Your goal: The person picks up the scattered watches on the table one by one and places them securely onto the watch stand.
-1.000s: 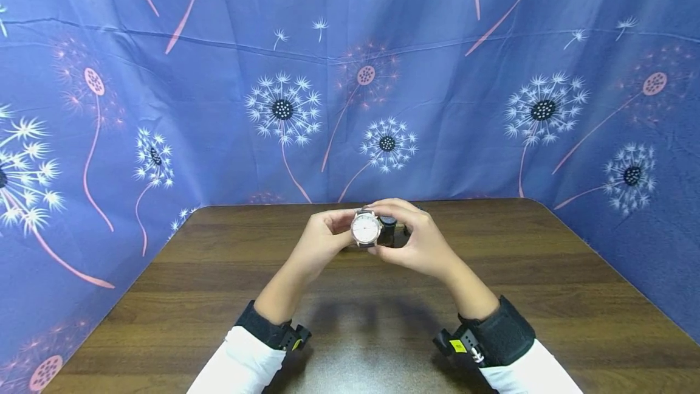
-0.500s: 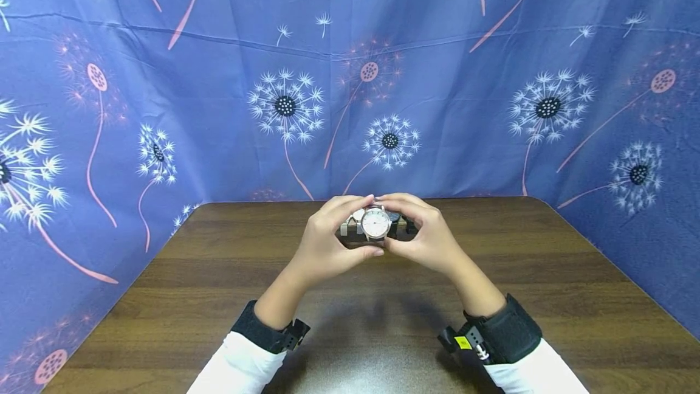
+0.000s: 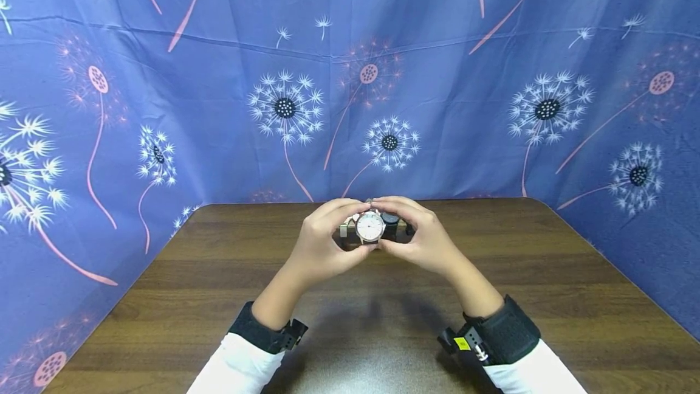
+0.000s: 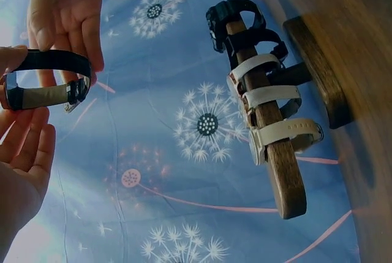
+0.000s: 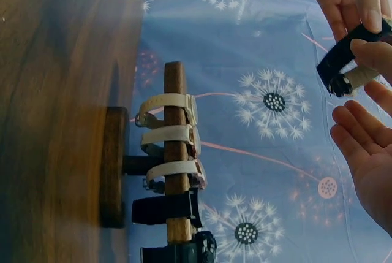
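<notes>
A wristwatch [image 3: 370, 227] with a round white dial and dark strap is held up at the centre of the head view, dial toward me. My left hand [image 3: 324, 241] curls around its left side, fingertips at the top and thumb at the bottom. My right hand [image 3: 423, 236] does the same on the right. Both wrist views show the watch's strap [image 4: 55, 62] fastened in a loop. Behind it, a wooden T-shaped watch stand [image 4: 288, 192] carries several watches, mostly hidden by my hands in the head view.
White-strapped watches [image 5: 168, 133] sit on one end of the stand's bar, black-strapped watches [image 5: 162, 208] on the other. The stand's wooden base [image 5: 113, 171] rests on the brown table [image 3: 377, 345]. A blue dandelion-print cloth [image 3: 229, 108] hangs behind the table.
My left fingers have shifted from pinching the watch's left side to framing it top and bottom. The watch moved right, then slightly back left. More stand watches show behind it.
</notes>
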Demonstrator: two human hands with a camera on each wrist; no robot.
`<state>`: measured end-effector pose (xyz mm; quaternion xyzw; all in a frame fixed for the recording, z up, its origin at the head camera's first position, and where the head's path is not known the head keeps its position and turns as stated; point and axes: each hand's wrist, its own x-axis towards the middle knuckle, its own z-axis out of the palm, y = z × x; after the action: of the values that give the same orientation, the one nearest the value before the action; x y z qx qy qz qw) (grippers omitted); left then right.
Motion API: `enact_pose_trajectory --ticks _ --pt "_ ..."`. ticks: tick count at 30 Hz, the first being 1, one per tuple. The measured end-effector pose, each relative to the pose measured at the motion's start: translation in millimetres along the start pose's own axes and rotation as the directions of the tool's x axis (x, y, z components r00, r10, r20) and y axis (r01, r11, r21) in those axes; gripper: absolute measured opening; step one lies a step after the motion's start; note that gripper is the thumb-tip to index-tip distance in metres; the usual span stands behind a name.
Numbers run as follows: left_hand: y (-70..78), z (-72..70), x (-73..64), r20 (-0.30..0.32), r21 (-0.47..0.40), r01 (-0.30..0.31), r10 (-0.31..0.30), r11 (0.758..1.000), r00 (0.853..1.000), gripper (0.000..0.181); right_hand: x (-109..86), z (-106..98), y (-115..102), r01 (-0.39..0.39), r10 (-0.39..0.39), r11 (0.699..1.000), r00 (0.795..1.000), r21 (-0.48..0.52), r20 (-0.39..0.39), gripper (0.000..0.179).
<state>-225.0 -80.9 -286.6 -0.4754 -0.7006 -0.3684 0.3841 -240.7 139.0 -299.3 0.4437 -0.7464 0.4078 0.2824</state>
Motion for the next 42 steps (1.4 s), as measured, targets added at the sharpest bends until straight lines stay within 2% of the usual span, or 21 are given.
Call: enact_pose_trajectory --ticks 3,7,14,20,24,30,32,39,42 --pt "-3.1 -3.6 -0.3 0.001 0.014 0.012 -0.012 1.0 1.0 0.055 0.1 -4 2 -0.025 0.025 1.0 1.0 -0.008 -0.018 0.057" --pt "-10.0 -10.4 -0.6 -0.005 0.029 0.025 -0.025 0.999 1.0 0.053 0.2 -14 2 -0.098 0.097 0.995 0.994 -0.036 -0.051 0.054" --pt "-26.3 -24.5 -2.1 -0.031 0.081 0.05 -0.048 0.995 0.998 0.052 3.4 -32 -10 -0.248 0.241 0.967 0.966 -0.063 -0.094 0.047" --pt "-41.8 -40.3 -6.4 -0.046 0.146 0.13 -0.125 0.981 0.991 0.053 -9.5 -39 29 -0.332 0.322 0.941 0.937 -0.06 -0.136 0.044" --pt "-52.4 -49.9 -11.7 -0.038 0.175 0.209 -0.205 0.962 0.978 0.055 -17.6 -44 49 -0.377 0.363 0.923 0.918 -0.071 -0.159 0.041" --pt "-69.6 -57.6 -19.6 0.006 0.179 0.308 -0.314 0.934 0.949 0.055 -23.7 -51 67 -0.481 0.461 0.867 0.873 -0.131 -0.157 0.037" --pt "-74.2 -58.7 -21.7 0.029 0.179 0.345 -0.355 0.921 0.934 0.053 -26.0 -52 72 -0.518 0.499 0.843 0.854 -0.148 -0.147 0.037" --pt "-87.6 -58.2 -34.0 0.107 0.22 0.477 -0.507 0.851 0.855 0.052 -39.4 -50 92 -0.646 0.638 0.743 0.763 -0.175 -0.103 0.033" --pt "-92.7 -57.7 -40.5 0.117 0.243 0.504 -0.541 0.829 0.833 0.053 -43.9 -48 101 -0.678 0.677 0.713 0.732 -0.181 -0.076 0.032"
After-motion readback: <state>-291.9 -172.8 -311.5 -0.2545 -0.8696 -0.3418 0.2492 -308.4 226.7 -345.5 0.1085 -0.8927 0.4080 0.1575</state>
